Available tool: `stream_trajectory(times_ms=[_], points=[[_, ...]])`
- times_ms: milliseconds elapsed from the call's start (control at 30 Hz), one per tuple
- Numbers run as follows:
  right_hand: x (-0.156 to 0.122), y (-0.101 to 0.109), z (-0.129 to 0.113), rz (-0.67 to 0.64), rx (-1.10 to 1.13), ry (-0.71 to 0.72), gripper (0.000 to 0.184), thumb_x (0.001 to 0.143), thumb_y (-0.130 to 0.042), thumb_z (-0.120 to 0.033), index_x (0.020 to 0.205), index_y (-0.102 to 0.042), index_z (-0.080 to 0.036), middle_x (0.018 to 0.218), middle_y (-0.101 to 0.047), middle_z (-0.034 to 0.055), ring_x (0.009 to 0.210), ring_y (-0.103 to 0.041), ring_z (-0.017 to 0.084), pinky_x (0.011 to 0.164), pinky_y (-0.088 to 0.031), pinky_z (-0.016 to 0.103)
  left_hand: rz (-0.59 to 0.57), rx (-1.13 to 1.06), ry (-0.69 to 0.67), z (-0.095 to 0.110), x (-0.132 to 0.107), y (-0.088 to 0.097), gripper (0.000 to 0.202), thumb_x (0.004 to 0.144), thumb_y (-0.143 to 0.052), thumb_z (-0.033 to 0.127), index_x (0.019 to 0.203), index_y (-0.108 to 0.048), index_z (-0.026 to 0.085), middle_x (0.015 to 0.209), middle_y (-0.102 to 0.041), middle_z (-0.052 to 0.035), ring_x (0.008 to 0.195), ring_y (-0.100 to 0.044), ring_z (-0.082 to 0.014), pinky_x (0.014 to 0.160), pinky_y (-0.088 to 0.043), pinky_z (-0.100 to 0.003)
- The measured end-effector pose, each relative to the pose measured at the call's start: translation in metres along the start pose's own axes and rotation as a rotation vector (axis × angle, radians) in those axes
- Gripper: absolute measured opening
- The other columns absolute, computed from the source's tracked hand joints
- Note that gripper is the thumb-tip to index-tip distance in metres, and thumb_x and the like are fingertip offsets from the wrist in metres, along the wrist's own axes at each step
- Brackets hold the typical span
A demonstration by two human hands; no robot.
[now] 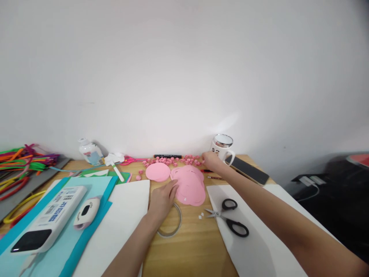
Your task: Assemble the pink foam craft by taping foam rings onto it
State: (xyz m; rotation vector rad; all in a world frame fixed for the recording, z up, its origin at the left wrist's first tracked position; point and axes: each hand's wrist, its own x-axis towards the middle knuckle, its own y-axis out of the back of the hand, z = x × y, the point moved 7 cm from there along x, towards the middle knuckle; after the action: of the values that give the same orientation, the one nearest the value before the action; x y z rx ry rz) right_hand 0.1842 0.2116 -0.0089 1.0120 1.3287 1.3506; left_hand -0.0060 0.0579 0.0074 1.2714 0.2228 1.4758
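My left hand (163, 196) rests at the left edge of a spread of overlapping pink paper circles (191, 188). Its fingers are bent and pressed together; whatever they pinch is hidden. A roll of tape (180, 223) lies flat partly beneath this hand. My right hand (212, 161) reaches to the right end of a row of small pink crumpled pieces like paper roses (167, 161), just in front of a white mug (221, 144). Closed fingertips there hide anything held. Another pink circle stack (158, 171) sits left of the spread.
Open black-handled scissors (223, 215) lie on white sheets at right, near a phone (248, 169). A black marker (167, 156) lies by the wall. At left are a white device (50, 219) on blue sheets, a bottle (90, 152) and colourful pipe cleaners (25, 161).
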Motion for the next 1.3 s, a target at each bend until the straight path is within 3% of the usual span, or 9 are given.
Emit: stream_trajectory(times_ms=[133, 467, 667, 800, 1000, 1300], points=[[0.001, 0.0, -0.001, 0.042, 0.022, 0.023, 0.021, 0.079, -0.049, -0.013, 0.093, -0.064, -0.01, 0.097, -0.061, 0.0176, 0.088, -0.059, 0.023, 0.074, -0.04, 0.027, 0.012, -0.012, -0.016, 0.001, 0.0, 0.0, 0.027, 0.086, -0.043, 0.026, 0.098, -0.064, 0.014, 0.077, -0.072, -0.0088, 0.054, -0.064, -0.0156, 0.051, -0.048, -0.024], [0.0, 0.009, -0.004, 0.092, 0.151, 0.097, 0.022, 0.072, -0.054, -0.012, 0.09, -0.065, -0.016, 0.082, -0.067, 0.0078, 0.078, -0.06, 0.018, 0.065, -0.038, 0.021, -0.004, -0.009, 0.006, 0.0, 0.0, 0.0, 0.026, 0.085, -0.045, 0.025, 0.098, -0.063, 0.013, 0.076, -0.072, -0.0082, 0.054, -0.064, -0.0159, 0.052, -0.049, -0.025], [-0.004, 0.018, 0.004, 0.144, 0.199, 0.058, 0.017, 0.072, -0.053, -0.012, 0.082, -0.067, -0.015, 0.082, -0.069, 0.0086, 0.078, -0.061, 0.019, 0.065, -0.038, 0.022, 0.014, -0.047, 0.009, -0.001, 0.001, 0.003, 0.031, 0.077, -0.041, 0.005, 0.098, -0.062, 0.013, 0.087, -0.068, -0.0086, 0.075, -0.064, -0.0174, 0.065, -0.05, -0.028], [-0.012, 0.015, 0.004, 0.135, 0.236, 0.033, 0.013, 0.073, -0.056, -0.02, 0.079, -0.068, -0.017, 0.076, -0.069, 0.0071, 0.073, -0.062, 0.017, 0.064, -0.039, 0.022, 0.001, -0.05, 0.019, -0.002, 0.001, 0.003, 0.041, 0.07, -0.037, -0.002, 0.099, -0.061, 0.014, 0.088, -0.065, -0.0071, 0.077, -0.062, -0.0165, 0.067, -0.049, -0.028], [-0.016, 0.004, -0.001, 0.12, 0.277, 0.0, 0.018, 0.073, -0.054, -0.018, 0.083, -0.068, -0.021, 0.08, -0.07, 0.0051, 0.074, -0.062, 0.016, 0.059, -0.039, 0.02, -0.036, -0.089, 0.025, -0.002, 0.001, 0.0, 0.039, 0.071, -0.038, -0.001, 0.098, -0.06, 0.016, 0.082, -0.065, -0.0052, 0.073, -0.061, -0.0151, 0.067, -0.048, -0.027], [0.001, 0.003, 0.003, 0.102, 0.261, -0.018, 0.018, 0.073, -0.054, -0.021, 0.07, -0.069, -0.012, 0.065, -0.068, 0.0109, 0.068, -0.061, 0.018, 0.061, -0.039, 0.022, -0.069, -0.094, 0.05, -0.005, 0.0, -0.004, 0.039, 0.072, -0.039, 0.0, 0.1, -0.06, 0.016, 0.083, -0.066, -0.0051, 0.073, -0.06, -0.0149, 0.066, -0.047, -0.027]])
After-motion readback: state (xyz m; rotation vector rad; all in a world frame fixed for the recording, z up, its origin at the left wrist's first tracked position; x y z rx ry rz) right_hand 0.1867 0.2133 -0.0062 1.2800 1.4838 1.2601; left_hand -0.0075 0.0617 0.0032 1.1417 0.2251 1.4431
